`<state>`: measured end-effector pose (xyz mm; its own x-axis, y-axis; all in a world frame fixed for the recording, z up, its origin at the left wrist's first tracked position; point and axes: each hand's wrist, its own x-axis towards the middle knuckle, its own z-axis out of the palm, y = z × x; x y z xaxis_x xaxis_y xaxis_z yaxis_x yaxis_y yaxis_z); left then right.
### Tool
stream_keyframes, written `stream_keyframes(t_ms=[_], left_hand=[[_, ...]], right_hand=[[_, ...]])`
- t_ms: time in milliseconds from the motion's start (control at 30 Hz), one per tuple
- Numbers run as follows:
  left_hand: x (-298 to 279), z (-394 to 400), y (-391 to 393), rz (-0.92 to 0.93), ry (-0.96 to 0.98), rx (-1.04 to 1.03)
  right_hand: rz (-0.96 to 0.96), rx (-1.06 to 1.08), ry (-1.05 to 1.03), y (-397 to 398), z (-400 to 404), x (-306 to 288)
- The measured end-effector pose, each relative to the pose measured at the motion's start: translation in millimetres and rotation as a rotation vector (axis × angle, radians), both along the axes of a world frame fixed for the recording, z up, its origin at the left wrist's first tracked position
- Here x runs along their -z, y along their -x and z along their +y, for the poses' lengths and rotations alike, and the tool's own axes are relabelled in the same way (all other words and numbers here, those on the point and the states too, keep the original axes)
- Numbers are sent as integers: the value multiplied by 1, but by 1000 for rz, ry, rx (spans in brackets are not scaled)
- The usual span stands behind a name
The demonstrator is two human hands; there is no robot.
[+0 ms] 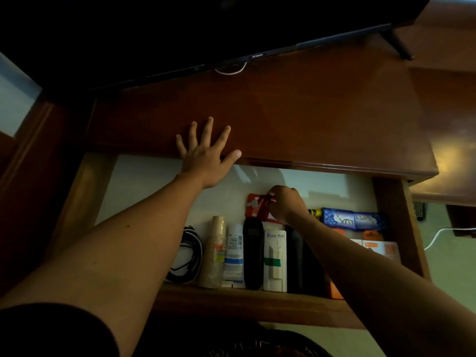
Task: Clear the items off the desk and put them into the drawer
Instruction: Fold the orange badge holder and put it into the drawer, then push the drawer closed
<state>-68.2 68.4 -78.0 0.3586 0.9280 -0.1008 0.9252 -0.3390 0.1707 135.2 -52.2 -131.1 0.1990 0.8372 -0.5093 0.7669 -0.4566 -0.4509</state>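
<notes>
The drawer (144, 176) stands pulled out below the dark wooden desk (309, 112). My left hand (206, 153) lies flat on the desk's front edge, fingers spread, holding nothing. My right hand (284, 204) is inside the drawer, fingers closed on a red and white packet (255, 206) that rests on the drawer floor. Along the drawer's front lie coiled black cables (186, 253), a stack of paper cups (215, 251), a white tube (234, 253), a black remote (253, 256), a white remote labelled "Room 515" (275, 258), a blue soap pack (353, 219) and orange packets (381, 247).
A television (206, 34) stands at the back of the desk, with a white cable (231, 70) looped under its lower edge. The left and back part of the drawer floor is bare white. A white cord (443, 233) runs over the floor on the right.
</notes>
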Motion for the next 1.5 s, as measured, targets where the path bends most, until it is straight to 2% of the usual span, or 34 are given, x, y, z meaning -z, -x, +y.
stream_keyframes(t_ms=[233,567,800,900,1067,1200,1400,1500], left_hand=[[2,0,-1,0,8,-1],[-1,1,1,17,17,-3],[-10,3,1,47,161,-4],[-14,-4,1,15,163,-23],[-9,-50,10,-53,103,1],[0,-111,22,-108,160,42],[27,-213,51,-77,229,146],[30,-240,63,-114,183,146]], right_hand=[[-213,-161,-11,-2,-6,2],[-169,-165,-36,0,-16,-4],[-117,-81,-111,1,-34,-16],[-120,-62,-147,1,-49,-21],[-118,-36,-192,4,-82,-27],[-105,-43,-179,13,-114,-33],[-91,-78,-197,32,-162,-37],[-128,-140,-207,38,-187,-38]])
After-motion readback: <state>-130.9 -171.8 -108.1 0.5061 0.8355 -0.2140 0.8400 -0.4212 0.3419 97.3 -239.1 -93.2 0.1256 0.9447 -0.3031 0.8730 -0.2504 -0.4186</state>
